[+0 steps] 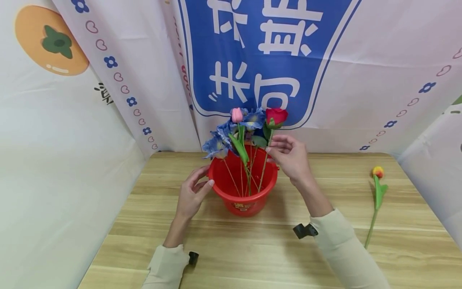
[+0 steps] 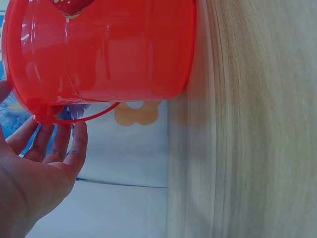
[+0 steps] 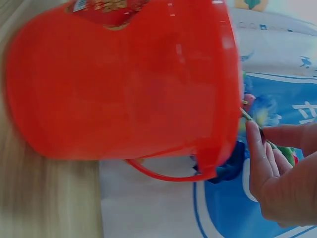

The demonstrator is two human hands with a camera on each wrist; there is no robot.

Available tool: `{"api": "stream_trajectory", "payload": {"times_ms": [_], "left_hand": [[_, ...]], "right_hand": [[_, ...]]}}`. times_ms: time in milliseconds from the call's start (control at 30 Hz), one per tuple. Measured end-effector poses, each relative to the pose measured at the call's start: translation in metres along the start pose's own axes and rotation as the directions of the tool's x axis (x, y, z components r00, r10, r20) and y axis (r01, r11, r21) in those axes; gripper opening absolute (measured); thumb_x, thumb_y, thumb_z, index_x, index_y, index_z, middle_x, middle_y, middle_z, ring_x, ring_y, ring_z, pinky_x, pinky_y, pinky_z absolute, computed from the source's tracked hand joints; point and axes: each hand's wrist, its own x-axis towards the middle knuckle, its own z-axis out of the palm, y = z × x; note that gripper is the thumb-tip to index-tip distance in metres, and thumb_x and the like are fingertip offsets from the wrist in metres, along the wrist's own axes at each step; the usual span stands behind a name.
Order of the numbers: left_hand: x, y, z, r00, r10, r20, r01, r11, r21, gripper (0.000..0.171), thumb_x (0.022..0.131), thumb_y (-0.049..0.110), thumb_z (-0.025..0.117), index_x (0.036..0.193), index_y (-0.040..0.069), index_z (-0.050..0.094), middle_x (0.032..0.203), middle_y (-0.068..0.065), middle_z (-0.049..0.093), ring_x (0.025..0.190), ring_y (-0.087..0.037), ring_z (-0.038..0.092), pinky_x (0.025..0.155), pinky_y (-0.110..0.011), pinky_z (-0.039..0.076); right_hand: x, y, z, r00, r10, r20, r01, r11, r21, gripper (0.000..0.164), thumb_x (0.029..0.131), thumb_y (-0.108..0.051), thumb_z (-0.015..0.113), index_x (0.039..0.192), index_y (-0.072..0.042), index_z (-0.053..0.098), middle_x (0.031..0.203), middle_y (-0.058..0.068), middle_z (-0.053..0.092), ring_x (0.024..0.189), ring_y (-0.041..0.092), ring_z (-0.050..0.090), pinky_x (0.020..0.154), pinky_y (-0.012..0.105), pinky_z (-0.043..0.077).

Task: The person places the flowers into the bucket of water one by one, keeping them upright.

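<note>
A red bucket (image 1: 242, 202) stands upright on the table, holding blue flowers (image 1: 216, 145), a pink tulip (image 1: 237, 115) and a red rose (image 1: 276, 117). At the bucket's left side, my left hand (image 1: 192, 192) holds the rim, thumb at the front and fingers by the handle's ear; the left wrist view shows the fingers (image 2: 60, 144) behind that ear. My right hand (image 1: 292, 158) pinches the rose's stem just above the right rim. The stem's lower part slants down inside the bucket. In the right wrist view, thumb and fingers (image 3: 270, 148) meet on the stem.
To the right, a yellow-and-red tulip (image 1: 377, 172) lies on the wooden table (image 1: 252, 249). Printed cloth (image 1: 361, 72) hangs behind and at both sides. A red handle (image 2: 94, 117) hangs along the bucket's side.
</note>
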Motion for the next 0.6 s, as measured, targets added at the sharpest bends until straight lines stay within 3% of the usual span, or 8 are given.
{"api": "stream_trajectory", "payload": {"times_ms": [267, 400, 600], "left_hand": [[-0.001, 0.0, 0.0, 1.0, -0.003, 0.0, 0.003, 1.0, 0.003, 0.049, 0.099, 0.004, 0.072, 0.146, 0.0, 0.062, 0.148, -0.02, 0.063, 0.13, -0.012, 0.062, 0.098, -0.02, 0.06], [-0.001, -0.001, 0.0, 1.0, -0.011, -0.001, 0.011, 1.0, 0.005, 0.049, 0.099, 0.004, 0.073, 0.146, 0.001, 0.062, 0.148, -0.019, 0.063, 0.13, -0.013, 0.062, 0.099, -0.02, 0.06], [0.0, 0.0, 0.0, 1.0, -0.016, -0.002, 0.016, 1.0, 0.009, 0.049, 0.099, 0.005, 0.072, 0.146, 0.001, 0.062, 0.149, -0.019, 0.063, 0.131, -0.013, 0.062, 0.1, -0.024, 0.06]], "right_hand": [[0.003, 0.013, 0.009, 0.999, 0.041, 0.018, -0.039, 0.995, -0.094, 0.039, 0.095, 0.004, 0.074, 0.133, 0.005, 0.065, 0.114, 0.019, 0.071, 0.086, 0.009, 0.073, 0.072, 0.029, 0.067], [0.001, 0.011, 0.006, 0.998, 0.057, 0.036, -0.05, 0.985, -0.165, 0.038, 0.096, -0.002, 0.076, 0.132, 0.004, 0.066, 0.12, 0.023, 0.071, 0.093, 0.016, 0.074, 0.075, 0.03, 0.067], [-0.004, 0.008, -0.004, 0.996, 0.084, 0.04, -0.075, 0.979, -0.188, 0.046, 0.098, -0.009, 0.077, 0.139, 0.006, 0.062, 0.128, 0.025, 0.07, 0.106, 0.028, 0.076, 0.078, 0.028, 0.067]]}}
